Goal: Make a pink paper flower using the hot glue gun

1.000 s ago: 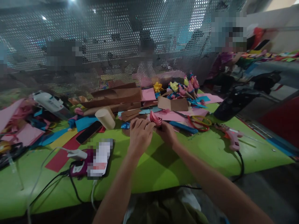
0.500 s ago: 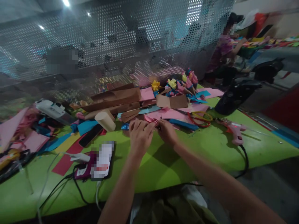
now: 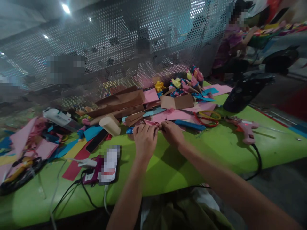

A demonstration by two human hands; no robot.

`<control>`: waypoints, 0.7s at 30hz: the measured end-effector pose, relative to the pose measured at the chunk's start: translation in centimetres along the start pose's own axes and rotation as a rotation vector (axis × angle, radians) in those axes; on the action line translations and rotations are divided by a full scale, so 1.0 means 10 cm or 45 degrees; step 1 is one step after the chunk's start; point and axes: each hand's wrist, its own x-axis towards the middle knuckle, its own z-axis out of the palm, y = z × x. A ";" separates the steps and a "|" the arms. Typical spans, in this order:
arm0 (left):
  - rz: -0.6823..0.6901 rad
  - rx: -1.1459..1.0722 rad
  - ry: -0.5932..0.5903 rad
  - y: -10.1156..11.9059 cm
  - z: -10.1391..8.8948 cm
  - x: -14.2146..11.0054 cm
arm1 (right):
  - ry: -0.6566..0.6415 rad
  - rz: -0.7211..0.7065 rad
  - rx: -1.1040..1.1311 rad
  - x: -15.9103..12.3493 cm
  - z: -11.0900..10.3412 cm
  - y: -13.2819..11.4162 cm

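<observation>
My left hand [image 3: 145, 139] is closed on a piece of pink paper [image 3: 151, 122] that pokes out above its fingers. Against the same paper, at its right end, my right hand [image 3: 172, 132] pinches with thumb and forefinger. Both hands meet over the middle of the green table, and my fingers hide most of the paper's shape. Just left of them lies a scrap of shiny blue material [image 3: 129, 130]. A blue strip-shaped tool [image 3: 190, 125] rests to the right, beside scissors with red and yellow handles [image 3: 208, 118].
A pink glue gun [image 3: 248, 130] and a dark tumbler [image 3: 244, 94] are on the right. Paper flowers [image 3: 189, 82] and brown cardboard [image 3: 124, 100] lie behind. A phone [image 3: 110, 164] with cables and a pale cylinder [image 3: 109, 125] stand left. A person [image 3: 231, 44] sits beyond.
The view has shifted slightly, moving table items a little to the right. Less pink paper shows above my fingers, and its visible part looks flatter. Both hands stay together on it.
</observation>
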 end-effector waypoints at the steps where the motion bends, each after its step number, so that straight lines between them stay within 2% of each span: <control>1: -0.010 0.002 -0.020 0.00 0.00 0.00 | -0.014 0.010 -0.022 0.00 -0.02 -0.01; 12: -0.056 0.007 -0.119 0.02 0.03 -0.01 | -0.105 0.027 -0.137 0.00 -0.08 -0.05; 21: -0.145 -0.039 -0.151 0.03 0.08 -0.03 | -0.081 0.053 -0.169 0.02 0.01 -0.04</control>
